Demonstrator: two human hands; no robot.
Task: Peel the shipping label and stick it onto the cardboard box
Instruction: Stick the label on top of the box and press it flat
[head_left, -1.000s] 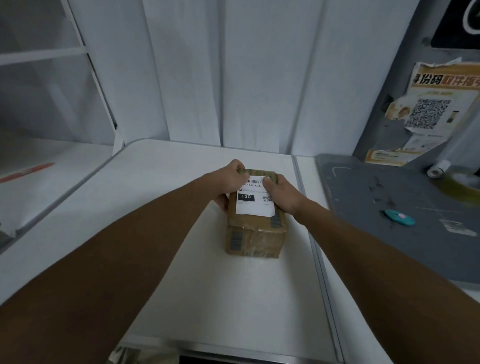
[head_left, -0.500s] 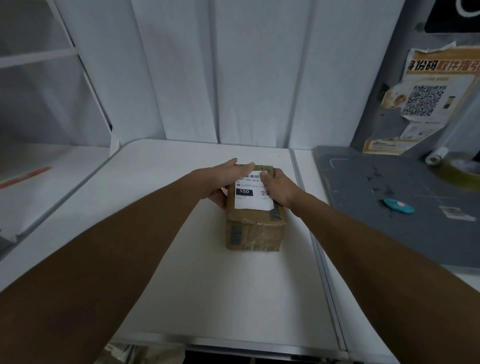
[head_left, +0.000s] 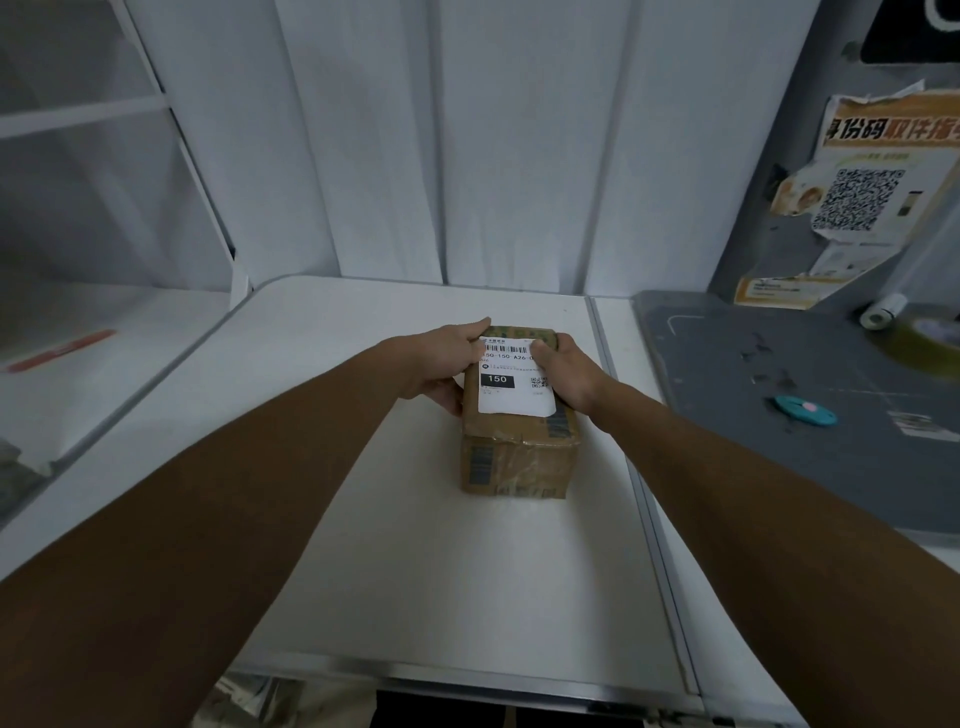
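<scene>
A small taped cardboard box (head_left: 519, 457) stands on the white table (head_left: 415, 545). A white shipping label (head_left: 511, 387) with a barcode and a black "150" patch lies flat on the box's top. My left hand (head_left: 441, 364) grips the box's left side, its thumb pressing the label's far left corner. My right hand (head_left: 569, 371) rests on the box's right side, with the thumb pressing the label's far right edge. The far end of the label is partly hidden by my thumbs.
A grey mat (head_left: 805, 415) lies to the right with a teal cutter (head_left: 804, 410), a paper scrap (head_left: 919, 422), a tape roll (head_left: 930, 338) and a small white roll (head_left: 882, 312). A poster with a QR code (head_left: 857, 197) hangs behind. White shelves (head_left: 78, 338) stand left.
Both hands stayed on the box. My left fingers went from curled at the far corner to stretched along the label's top edge; the thumbs now press the label's far corners.
</scene>
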